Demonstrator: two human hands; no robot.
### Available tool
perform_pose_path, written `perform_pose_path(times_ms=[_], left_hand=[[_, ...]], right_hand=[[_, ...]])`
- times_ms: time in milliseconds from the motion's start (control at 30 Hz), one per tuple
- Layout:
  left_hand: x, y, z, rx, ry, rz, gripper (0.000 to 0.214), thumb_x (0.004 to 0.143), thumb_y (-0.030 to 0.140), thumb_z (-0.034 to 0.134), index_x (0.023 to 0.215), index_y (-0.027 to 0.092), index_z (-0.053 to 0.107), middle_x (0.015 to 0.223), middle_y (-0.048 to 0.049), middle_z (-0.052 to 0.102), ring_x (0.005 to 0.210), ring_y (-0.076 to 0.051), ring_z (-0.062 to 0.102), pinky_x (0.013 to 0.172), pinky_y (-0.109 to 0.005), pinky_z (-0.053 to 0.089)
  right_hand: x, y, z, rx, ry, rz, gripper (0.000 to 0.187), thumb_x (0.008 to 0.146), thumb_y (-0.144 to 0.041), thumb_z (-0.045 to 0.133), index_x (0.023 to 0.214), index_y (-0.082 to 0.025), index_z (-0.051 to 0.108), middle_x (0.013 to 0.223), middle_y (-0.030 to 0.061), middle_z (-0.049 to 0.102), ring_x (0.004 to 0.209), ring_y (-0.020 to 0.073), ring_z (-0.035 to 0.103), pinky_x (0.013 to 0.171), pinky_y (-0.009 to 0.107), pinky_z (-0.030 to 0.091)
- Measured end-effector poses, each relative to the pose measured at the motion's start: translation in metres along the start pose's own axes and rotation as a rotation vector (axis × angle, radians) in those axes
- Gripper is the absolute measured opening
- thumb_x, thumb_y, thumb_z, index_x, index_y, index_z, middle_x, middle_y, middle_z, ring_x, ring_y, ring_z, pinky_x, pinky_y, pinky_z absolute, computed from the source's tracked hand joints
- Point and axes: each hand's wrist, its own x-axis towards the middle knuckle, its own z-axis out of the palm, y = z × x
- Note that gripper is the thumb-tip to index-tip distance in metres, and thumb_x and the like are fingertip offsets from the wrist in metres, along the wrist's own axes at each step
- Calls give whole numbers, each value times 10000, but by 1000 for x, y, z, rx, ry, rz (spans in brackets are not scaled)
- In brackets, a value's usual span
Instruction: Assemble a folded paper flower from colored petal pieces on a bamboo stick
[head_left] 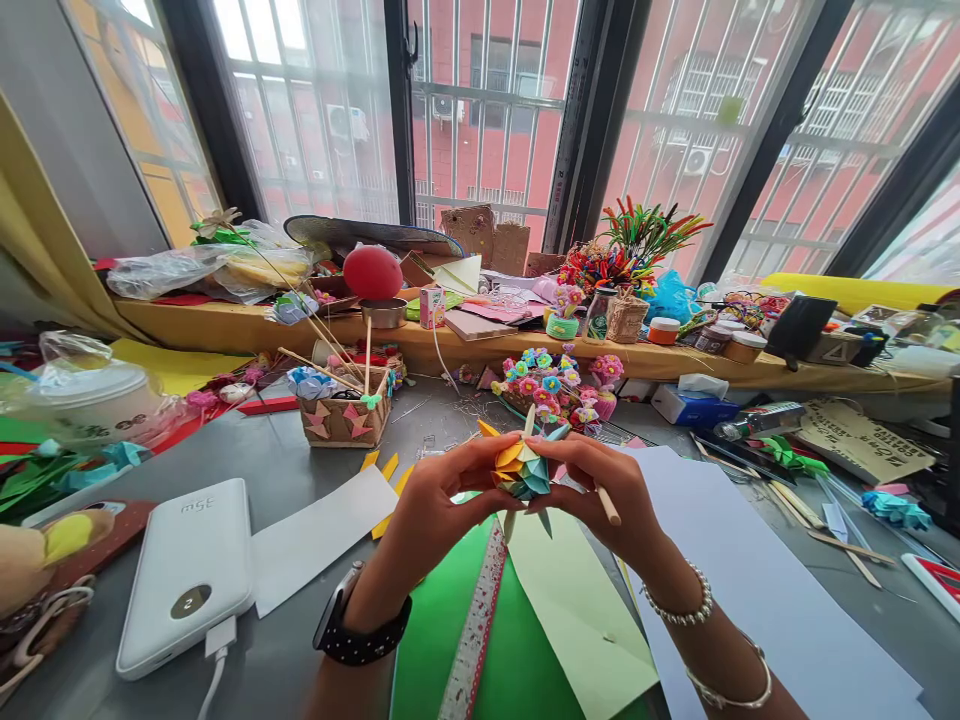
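Note:
Between both hands, raised over the desk, is a folded paper flower [523, 466] with yellow, pale green and blue-green pointed petals. My left hand [457, 480] pinches its yellow side with thumb and fingers. On the blue-green side, my right hand [600, 480] grips the flower too. A thin wooden stick [608, 505] pokes out from under the right hand's fingers; its other end is hidden. Below the hands lie a green mat [431, 640], a patterned ruler [478, 625] and a sheet of light green paper [577, 610].
A white power bank [191, 575] with a cable sits at left, beside a white paper strip [322, 540]. Large white sheets [750, 580] cover the right side. Behind stand a cardboard box [346, 418] with sticks and a cluster of small flowers [551, 385]. Wooden sticks [795, 505] lie far right.

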Motion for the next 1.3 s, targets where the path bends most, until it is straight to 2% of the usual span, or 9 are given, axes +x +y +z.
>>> perform_pose_path(times_ms=[233,533,900,1300], left_hand=[[0,0,-2,7,2,18,391,644,162,700,1026,198,627,892,9,715,784,-134,672,729,-168,545],[-1,1,-1,57,10,20,378,644,184,698,1016,175,629,878,-8,717,765,-146,675,717,-190,553],[-2,-1,-1,53,5,38,351,659,166,688,1003,197,630,868,15,715,761,-114,673,707,-133,534],[-2,6,-1,42,33,-6,332,632,225,707,953,167,650,868,-37,712,760,-180,669,717,-247,552]], right_hand=[[-3,1,3,2,28,-16,277,783,-371,557,950,-155,607,592,-22,533,465,72,380,395,188,297],[-4,-1,2,-21,42,-3,282,761,-389,576,927,-163,606,601,-16,588,437,66,379,389,190,304],[-3,-4,1,-4,51,16,281,788,-397,545,874,-138,611,545,-25,549,408,58,353,364,189,278],[-3,-8,1,-15,50,25,212,774,-340,589,899,-174,633,522,-38,532,403,66,364,373,194,288]])
